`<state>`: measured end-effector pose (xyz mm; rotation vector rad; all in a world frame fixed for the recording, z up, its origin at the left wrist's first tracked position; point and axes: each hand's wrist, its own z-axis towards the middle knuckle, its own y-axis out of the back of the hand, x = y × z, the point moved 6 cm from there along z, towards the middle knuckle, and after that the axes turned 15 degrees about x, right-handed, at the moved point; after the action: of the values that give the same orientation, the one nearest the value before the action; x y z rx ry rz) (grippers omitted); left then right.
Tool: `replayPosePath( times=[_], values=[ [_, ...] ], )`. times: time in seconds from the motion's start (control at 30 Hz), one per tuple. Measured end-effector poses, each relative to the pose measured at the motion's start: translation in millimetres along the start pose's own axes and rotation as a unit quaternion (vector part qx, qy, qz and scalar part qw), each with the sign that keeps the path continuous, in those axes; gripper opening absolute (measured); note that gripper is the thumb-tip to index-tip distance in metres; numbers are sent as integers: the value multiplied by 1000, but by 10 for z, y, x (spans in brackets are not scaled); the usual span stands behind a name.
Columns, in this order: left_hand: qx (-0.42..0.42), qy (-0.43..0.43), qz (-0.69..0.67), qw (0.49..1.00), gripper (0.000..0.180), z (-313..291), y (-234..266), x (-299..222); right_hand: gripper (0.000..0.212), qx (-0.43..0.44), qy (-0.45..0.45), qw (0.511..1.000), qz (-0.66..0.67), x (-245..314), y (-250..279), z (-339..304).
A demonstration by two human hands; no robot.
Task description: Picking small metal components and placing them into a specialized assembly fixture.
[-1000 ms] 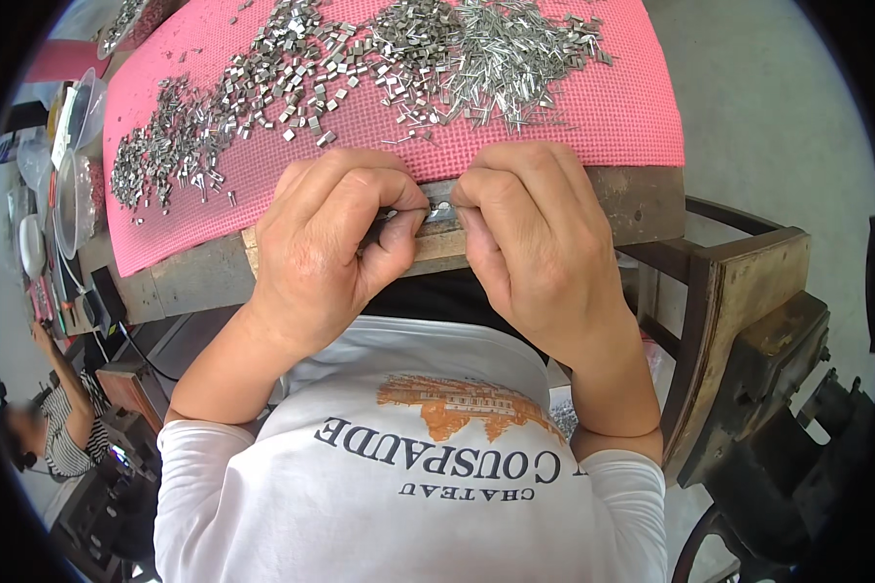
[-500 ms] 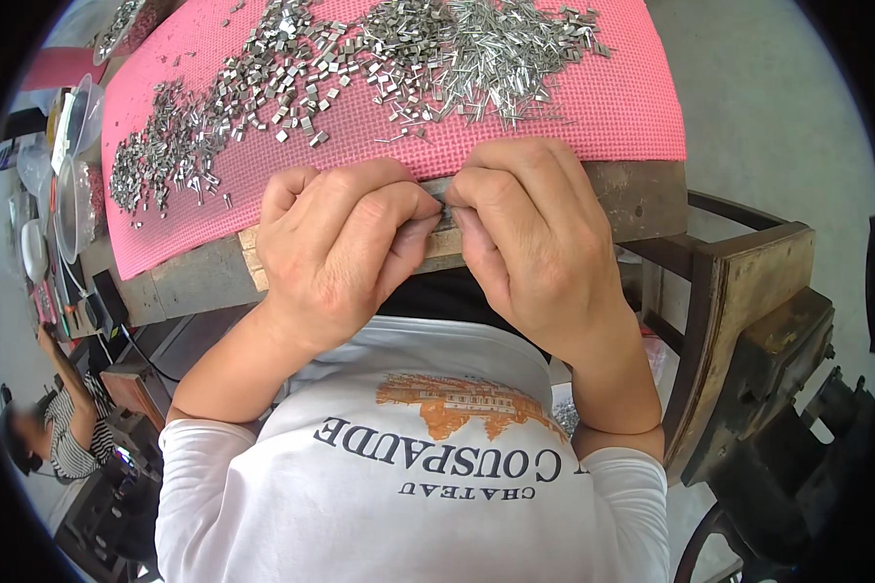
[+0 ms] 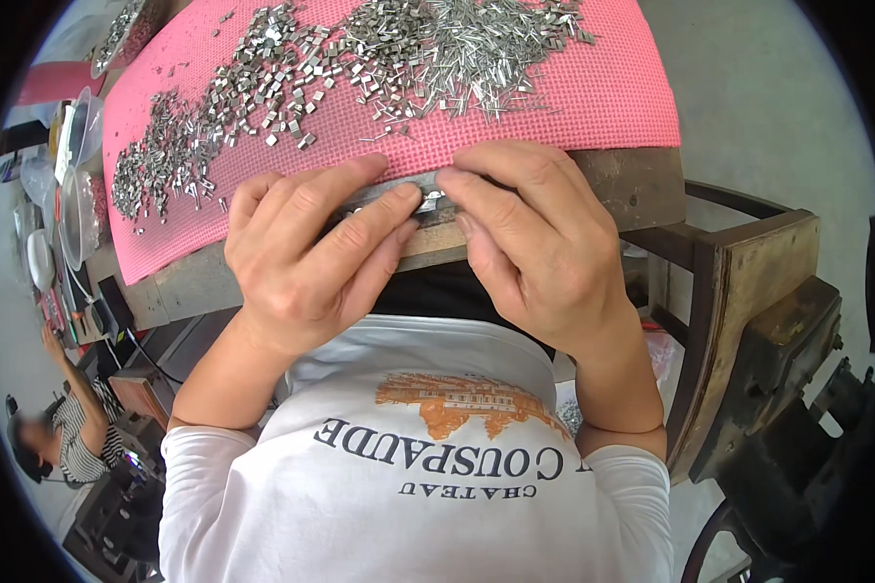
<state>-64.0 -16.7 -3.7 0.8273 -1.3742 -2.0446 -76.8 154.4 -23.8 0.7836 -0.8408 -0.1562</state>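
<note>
My left hand (image 3: 306, 257) and my right hand (image 3: 535, 233) meet at the near edge of a wooden workbench (image 3: 642, 189). Between their fingertips they pinch a small shiny metal piece (image 3: 428, 201), mostly hidden by the fingers. Just beyond them lies a pink mesh mat (image 3: 603, 97). On it are heaps of small silver metal clips (image 3: 282, 68) and thin metal pins (image 3: 476, 49).
A dark wooden frame and a heavy metal vise (image 3: 778, 389) stand to my right. At the lower left another person (image 3: 63, 428) in a striped top sits among clutter. Bowls and bags (image 3: 63, 185) crowd the bench's left end.
Both hands have stayed together at the bench edge, shifting slightly up and toward the mat. The fingers have reworked their pinch on the small metal piece.
</note>
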Motion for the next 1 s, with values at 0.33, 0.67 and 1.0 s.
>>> replayPosePath(
  times=[0.33,0.67,1.0],
  values=[
    [-3,32,-23,999,20,165,-15,-5,43,-40,-36,998,24,-116,102,-172],
    [0,-20,5,1000,26,75,-5,-16,43,-47,-35,998,25,-157,80,-255],
    [19,63,-83,994,60,-164,-57,207,46,-53,-112,986,-108,-101,80,-286]
  ],
)
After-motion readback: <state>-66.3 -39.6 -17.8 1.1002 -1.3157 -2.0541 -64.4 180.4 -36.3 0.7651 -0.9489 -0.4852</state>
